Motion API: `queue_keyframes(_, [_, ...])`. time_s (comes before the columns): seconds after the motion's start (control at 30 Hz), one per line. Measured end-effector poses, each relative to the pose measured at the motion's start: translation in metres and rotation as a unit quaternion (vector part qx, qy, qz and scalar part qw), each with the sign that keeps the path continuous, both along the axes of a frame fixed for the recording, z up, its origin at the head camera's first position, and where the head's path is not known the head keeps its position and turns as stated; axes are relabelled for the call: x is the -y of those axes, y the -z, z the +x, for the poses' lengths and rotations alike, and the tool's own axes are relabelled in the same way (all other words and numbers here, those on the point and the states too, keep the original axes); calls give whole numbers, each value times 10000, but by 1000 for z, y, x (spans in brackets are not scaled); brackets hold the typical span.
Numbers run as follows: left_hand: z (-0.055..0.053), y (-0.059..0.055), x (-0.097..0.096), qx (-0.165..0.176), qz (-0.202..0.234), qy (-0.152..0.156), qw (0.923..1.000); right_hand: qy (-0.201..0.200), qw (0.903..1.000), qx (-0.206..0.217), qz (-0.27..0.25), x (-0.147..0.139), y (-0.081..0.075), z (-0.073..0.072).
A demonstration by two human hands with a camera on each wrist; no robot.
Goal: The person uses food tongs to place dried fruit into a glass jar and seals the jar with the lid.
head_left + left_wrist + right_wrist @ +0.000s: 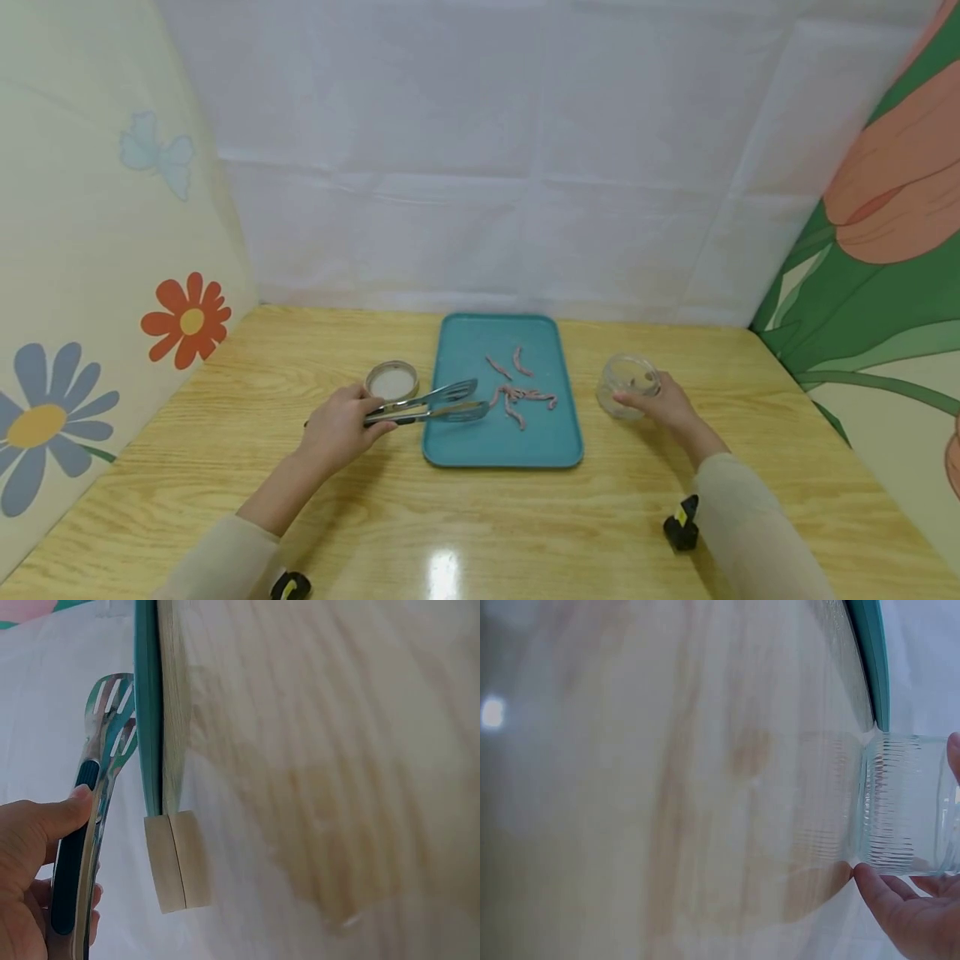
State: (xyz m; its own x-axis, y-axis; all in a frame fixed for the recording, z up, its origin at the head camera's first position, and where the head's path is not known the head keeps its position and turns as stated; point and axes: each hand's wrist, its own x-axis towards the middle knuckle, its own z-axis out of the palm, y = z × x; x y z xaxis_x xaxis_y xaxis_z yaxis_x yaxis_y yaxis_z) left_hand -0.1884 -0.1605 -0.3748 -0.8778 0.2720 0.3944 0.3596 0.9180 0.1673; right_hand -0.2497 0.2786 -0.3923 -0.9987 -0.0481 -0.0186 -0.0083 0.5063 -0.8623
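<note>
My left hand [339,427] grips a pair of metal serving tongs [442,402] with dark handles. Their two slotted heads stand slightly apart over the left side of a teal tray [480,446]. In the left wrist view the thumb lies along the tongs' handle [71,877]. Several thin pink worm-like strips [517,396] lie on the tray, most clustered right of the tong heads. To the right of the tray, my right hand [663,406] holds a clear glass jar [618,396], thumb near its rim. Ridged sides show on the jar [900,802] in the right wrist view.
A round lid [392,381] with a pale inside lies just left of the tray, close behind the tongs. The wooden table [480,525] runs back to a white cloth backdrop [480,167]. Flower-printed panels [112,250] stand on both sides.
</note>
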Motion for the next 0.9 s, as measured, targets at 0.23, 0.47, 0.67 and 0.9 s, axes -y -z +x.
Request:
queue_keyframes(0.23, [0,2,0,-279,-185,103,9994,53,9999,76,-82,-1,1,1])
queue_keyframes(0.47, [1,1,0,-379,-344,93,9986,52,9998,197,28,-1,-1,2])
queue_keyframes(0.67, [0,3,0,-539,-441,140,9975,29,9998,168,35,-1,0,1])
queue_keyframes(0.9, [-1,4,0,-648,-557,172,9962,-112,9999,-51,11,0,-3,5])
